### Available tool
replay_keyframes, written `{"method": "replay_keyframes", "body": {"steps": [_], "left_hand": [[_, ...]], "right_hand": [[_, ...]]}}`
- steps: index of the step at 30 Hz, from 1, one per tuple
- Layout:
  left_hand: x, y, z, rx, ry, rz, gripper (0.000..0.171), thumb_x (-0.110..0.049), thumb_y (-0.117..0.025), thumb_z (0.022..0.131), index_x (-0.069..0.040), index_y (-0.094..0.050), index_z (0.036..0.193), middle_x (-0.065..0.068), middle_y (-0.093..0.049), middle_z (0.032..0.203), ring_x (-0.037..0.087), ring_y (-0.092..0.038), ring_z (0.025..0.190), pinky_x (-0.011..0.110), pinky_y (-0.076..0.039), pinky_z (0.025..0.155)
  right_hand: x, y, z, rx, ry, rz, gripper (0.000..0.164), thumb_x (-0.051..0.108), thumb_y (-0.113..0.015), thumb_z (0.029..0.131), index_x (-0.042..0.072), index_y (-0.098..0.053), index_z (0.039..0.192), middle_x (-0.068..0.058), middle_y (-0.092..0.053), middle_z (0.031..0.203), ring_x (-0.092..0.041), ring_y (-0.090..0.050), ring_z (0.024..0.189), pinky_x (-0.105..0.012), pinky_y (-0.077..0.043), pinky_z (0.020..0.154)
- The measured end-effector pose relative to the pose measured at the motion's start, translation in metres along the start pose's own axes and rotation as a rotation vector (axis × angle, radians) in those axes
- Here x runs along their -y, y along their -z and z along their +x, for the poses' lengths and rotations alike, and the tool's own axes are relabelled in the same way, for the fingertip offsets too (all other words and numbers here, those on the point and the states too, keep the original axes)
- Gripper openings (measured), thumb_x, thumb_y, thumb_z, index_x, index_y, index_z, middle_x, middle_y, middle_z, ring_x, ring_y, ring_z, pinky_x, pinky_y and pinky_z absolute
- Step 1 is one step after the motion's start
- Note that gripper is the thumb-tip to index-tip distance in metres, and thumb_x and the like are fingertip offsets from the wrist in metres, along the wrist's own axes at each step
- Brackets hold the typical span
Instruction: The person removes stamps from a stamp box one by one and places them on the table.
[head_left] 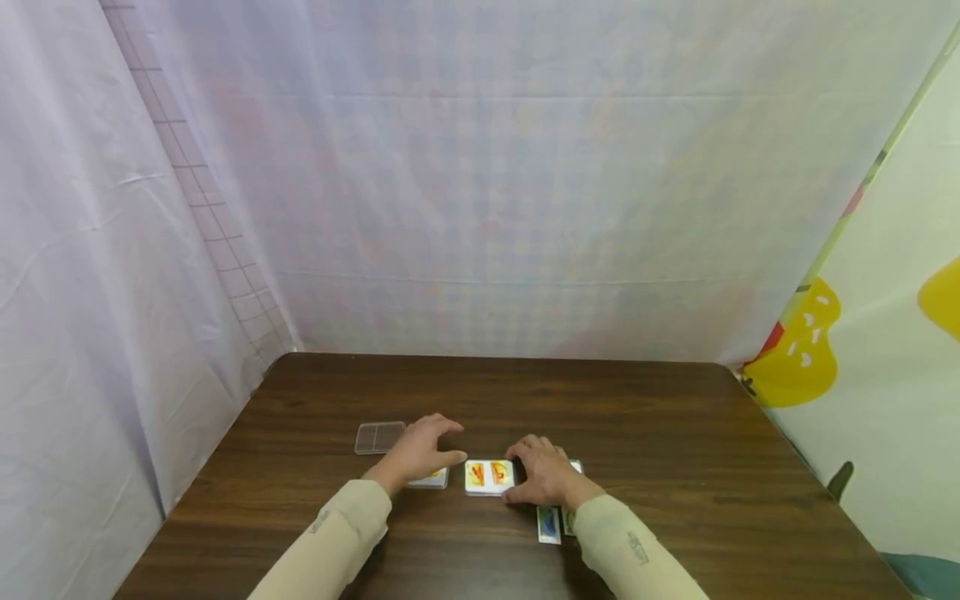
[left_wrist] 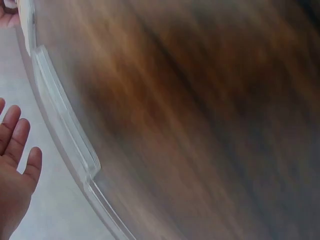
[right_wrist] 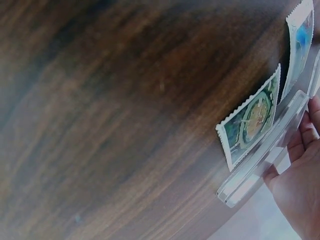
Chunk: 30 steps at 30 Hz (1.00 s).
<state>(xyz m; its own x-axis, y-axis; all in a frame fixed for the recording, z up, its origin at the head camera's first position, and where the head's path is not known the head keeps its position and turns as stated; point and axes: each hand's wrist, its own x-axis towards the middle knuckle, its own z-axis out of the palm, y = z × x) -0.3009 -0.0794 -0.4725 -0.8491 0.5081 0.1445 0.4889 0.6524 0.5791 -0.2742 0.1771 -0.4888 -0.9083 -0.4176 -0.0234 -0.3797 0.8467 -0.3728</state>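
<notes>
A clear case (head_left: 490, 478) with two red-and-yellow stamps lies on the table between the hands. My right hand (head_left: 550, 471) spans its right end, the thumb at the near corner and the fingers at the far corner. My left hand (head_left: 424, 450) is held with fingers extended and holds nothing, its thumb tip close to the case's far left corner. Beneath the left hand lies another clear case (head_left: 432, 481), partly covered. A third clear case (right_wrist: 265, 150) lies under the right hand, beside a green stamp (right_wrist: 254, 121) and a blue stamp (right_wrist: 301, 42) with perforated edges.
A flat transparent lid or tray (head_left: 380, 437) lies left of the left hand. The brown wood-grain table (head_left: 495, 396) has rounded far corners. Pale curtains (head_left: 480, 192) hang behind it, and a patterned cloth (head_left: 885, 350) hangs at the right.
</notes>
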Motion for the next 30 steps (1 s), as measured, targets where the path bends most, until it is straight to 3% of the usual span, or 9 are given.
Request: {"method": "replay_keyframes", "body": {"steps": [3, 11, 22, 30], "left_hand": [[-0.002, -0.004, 0.001, -0.012, -0.014, -0.004, 0.045, -0.029, -0.073, 0.089, -0.004, -0.063, 0.126, 0.01, -0.062, 0.116, 0.032, -0.056, 0.112, 0.053, -0.042, 0.097], [-0.005, -0.014, 0.001, -0.047, 0.015, 0.003, 0.042, -0.027, -0.075, 0.087, -0.004, -0.067, 0.121, 0.009, -0.064, 0.113, 0.03, -0.058, 0.108, 0.052, -0.042, 0.096], [-0.008, -0.022, -0.001, -0.074, 0.054, 0.092, 0.036, -0.032, -0.077, 0.086, -0.009, -0.071, 0.113, 0.003, -0.065, 0.108, 0.026, -0.059, 0.105, 0.049, -0.043, 0.094], [-0.009, -0.024, -0.002, -0.078, 0.026, 0.15, 0.033, -0.031, -0.077, 0.084, -0.009, -0.073, 0.109, 0.004, -0.066, 0.106, 0.026, -0.059, 0.103, 0.048, -0.044, 0.092]], "right_hand": [[0.0, 0.0, 0.0, -0.006, 0.004, 0.005, 0.057, 0.043, -0.083, 0.074, 0.012, -0.062, 0.117, -0.008, -0.054, 0.122, -0.035, -0.047, 0.119, -0.061, -0.035, 0.1], [0.0, 0.0, 0.0, -0.004, 0.006, 0.013, 0.057, 0.043, -0.083, 0.075, 0.012, -0.062, 0.117, -0.008, -0.053, 0.122, -0.035, -0.047, 0.12, -0.061, -0.034, 0.101], [-0.001, -0.001, 0.0, -0.002, -0.005, 0.011, 0.057, 0.042, -0.084, 0.074, 0.012, -0.062, 0.117, -0.008, -0.054, 0.123, -0.035, -0.047, 0.12, -0.06, -0.034, 0.102], [-0.002, -0.002, 0.0, -0.005, 0.001, 0.005, 0.057, 0.043, -0.083, 0.075, 0.012, -0.062, 0.118, -0.008, -0.054, 0.124, -0.035, -0.047, 0.12, -0.059, -0.035, 0.101]]}}
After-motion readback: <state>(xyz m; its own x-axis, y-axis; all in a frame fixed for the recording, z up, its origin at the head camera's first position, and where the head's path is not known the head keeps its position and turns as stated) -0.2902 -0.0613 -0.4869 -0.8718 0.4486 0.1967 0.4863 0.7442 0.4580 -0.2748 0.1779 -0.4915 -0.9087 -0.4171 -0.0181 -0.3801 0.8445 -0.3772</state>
